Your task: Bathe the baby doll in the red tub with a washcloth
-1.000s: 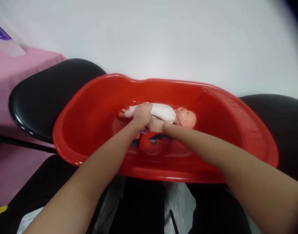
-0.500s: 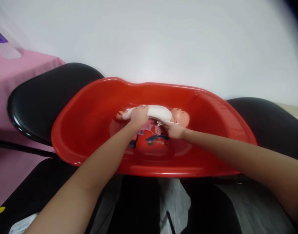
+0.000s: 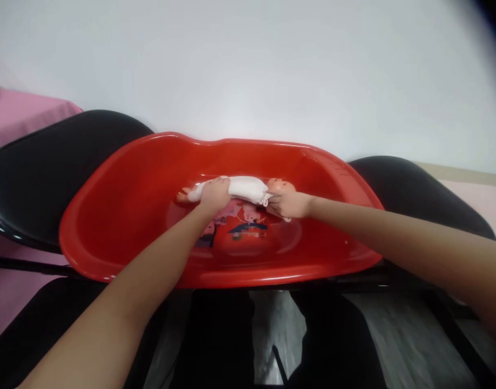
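A baby doll (image 3: 248, 187) in a white suit lies lengthwise in a red plastic baby tub (image 3: 122, 178), head to the right. My left hand (image 3: 215, 195) is closed over the doll's hips and legs. My right hand (image 3: 287, 204) is closed at the doll's neck, gripping the collar of the white suit just below the head (image 3: 281, 186). One small foot (image 3: 183, 195) pokes out to the left of my left hand. A printed picture (image 3: 240, 224) shows on the tub floor under the doll.
The tub rests across two black chair seats, one at the left (image 3: 45, 162) and one at the right (image 3: 410, 189). A white wall (image 3: 248, 65) stands right behind. A pink cloth (image 3: 17, 111) covers a surface at far left. Grey floor (image 3: 394, 340) shows below.
My right hand has slid right along the doll from its chest to its neck and closed on the collar. My left hand has stayed on the legs. The view has shifted right.
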Demonstrator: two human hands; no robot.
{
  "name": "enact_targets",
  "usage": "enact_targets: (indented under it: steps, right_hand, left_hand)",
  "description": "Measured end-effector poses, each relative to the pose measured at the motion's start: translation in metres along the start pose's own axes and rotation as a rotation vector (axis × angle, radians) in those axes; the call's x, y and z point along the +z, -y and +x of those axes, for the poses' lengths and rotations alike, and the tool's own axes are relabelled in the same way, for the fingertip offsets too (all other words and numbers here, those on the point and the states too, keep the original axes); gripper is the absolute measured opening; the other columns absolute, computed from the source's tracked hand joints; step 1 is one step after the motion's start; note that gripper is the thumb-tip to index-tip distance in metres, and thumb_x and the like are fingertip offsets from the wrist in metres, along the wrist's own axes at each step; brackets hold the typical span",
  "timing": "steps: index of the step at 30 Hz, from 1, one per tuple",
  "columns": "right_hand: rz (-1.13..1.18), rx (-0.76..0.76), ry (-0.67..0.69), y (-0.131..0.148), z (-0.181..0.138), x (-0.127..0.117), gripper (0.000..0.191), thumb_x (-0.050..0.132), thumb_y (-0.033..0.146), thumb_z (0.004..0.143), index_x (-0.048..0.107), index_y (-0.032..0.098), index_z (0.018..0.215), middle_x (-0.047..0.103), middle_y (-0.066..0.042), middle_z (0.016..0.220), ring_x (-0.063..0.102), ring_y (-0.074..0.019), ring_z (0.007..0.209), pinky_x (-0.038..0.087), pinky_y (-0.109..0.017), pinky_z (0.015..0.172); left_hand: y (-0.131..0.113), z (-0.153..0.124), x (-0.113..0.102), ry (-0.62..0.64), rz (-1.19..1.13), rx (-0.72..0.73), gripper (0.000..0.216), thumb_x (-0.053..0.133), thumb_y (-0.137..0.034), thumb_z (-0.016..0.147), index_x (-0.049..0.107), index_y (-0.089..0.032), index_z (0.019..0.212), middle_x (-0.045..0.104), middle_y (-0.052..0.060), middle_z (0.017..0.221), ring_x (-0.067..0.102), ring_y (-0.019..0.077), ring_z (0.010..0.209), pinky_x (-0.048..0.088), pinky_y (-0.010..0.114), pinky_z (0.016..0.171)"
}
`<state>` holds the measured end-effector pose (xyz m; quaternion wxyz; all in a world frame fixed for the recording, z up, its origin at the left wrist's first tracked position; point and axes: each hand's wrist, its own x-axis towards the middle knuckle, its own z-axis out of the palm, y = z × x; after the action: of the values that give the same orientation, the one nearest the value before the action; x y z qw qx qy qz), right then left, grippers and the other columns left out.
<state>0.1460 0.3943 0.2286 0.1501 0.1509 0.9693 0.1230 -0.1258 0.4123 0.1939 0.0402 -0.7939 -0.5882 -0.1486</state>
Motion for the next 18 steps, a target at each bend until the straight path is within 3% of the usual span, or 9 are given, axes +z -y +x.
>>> enact_targets:
  steps: [3,6,10,15,18]
  right_hand:
    - [-0.112,-0.01,0.049,0.001,-0.008,-0.002,0.04,0.029,0.01,0.097,0.067,0.006,0.112,0.066,-0.013,0.117,0.051,-0.0205,0.124,0.013,-0.039,0.122]
    - [-0.094,0.048,0.082,0.007,-0.013,0.017,0.039,0.034,0.011,0.096,0.063,0.005,0.121,0.06,-0.014,0.131,0.047,-0.0226,0.131,0.018,-0.04,0.121]
    - [-0.021,0.03,0.124,0.018,-0.017,0.033,0.029,0.047,0.016,0.093,0.069,0.004,0.109,0.067,-0.015,0.118,0.051,-0.0243,0.128,0.02,-0.04,0.121]
    - [0.009,0.026,-0.016,0.01,-0.026,0.013,0.041,0.031,0.01,0.098,0.062,0.004,0.124,0.06,-0.015,0.131,0.037,-0.021,0.141,0.013,-0.041,0.123]
    - [0.037,0.057,-0.033,0.002,-0.028,0.016,0.042,0.035,0.01,0.096,0.056,0.001,0.131,0.055,-0.017,0.138,0.033,-0.0223,0.143,0.015,-0.043,0.123]
  left_hand:
    - [0.0,-0.001,-0.001,0.002,0.02,-0.005,0.027,0.046,-0.031,0.092,0.062,-0.016,0.107,0.067,0.012,0.108,0.064,0.0285,0.103,0.046,0.037,0.087]
    - [0.001,-0.001,0.0,0.011,0.037,0.007,0.027,0.046,-0.031,0.092,0.061,-0.015,0.108,0.067,0.013,0.108,0.064,0.029,0.103,0.046,0.038,0.087]
    - [0.001,0.0,0.002,0.035,0.052,0.042,0.03,0.045,-0.032,0.092,0.062,-0.014,0.109,0.067,0.014,0.109,0.063,0.0306,0.104,0.047,0.04,0.088]
    - [0.002,0.001,0.003,0.021,0.059,0.011,0.029,0.046,-0.031,0.091,0.062,-0.015,0.109,0.067,0.014,0.107,0.064,0.0297,0.102,0.047,0.039,0.088]
    - [0.002,0.001,0.002,0.036,0.056,0.006,0.029,0.046,-0.031,0.091,0.062,-0.015,0.109,0.067,0.014,0.107,0.064,0.0297,0.103,0.047,0.039,0.089]
